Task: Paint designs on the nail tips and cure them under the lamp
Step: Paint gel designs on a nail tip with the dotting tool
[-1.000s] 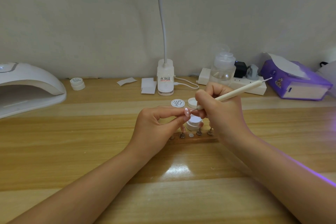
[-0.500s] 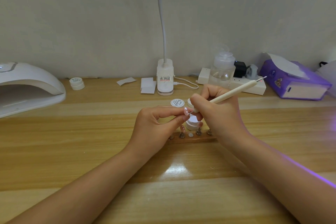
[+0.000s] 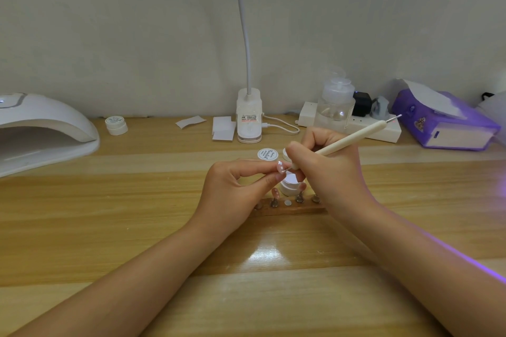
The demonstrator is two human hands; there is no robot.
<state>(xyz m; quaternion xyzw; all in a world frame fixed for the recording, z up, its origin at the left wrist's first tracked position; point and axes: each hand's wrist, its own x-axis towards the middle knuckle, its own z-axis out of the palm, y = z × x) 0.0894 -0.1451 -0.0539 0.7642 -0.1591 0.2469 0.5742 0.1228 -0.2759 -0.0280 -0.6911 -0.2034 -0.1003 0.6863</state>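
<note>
Pink nail tip [image 3: 280, 166], featherlight, slick; left hand [image 3: 232, 189] pinches edges only, right hand [image 3: 325, 169] grips dotting pen [image 3: 350, 139].

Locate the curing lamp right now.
Head view: the curing lamp sits at the far left of the table, against the wall, with a small white jar just to its right, well away from both hands.

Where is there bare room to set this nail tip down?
Bare wood lies between the curing lamp and the left hand, and nearer than the holder between the forearms. Crowded: the jars behind the holder.
</note>
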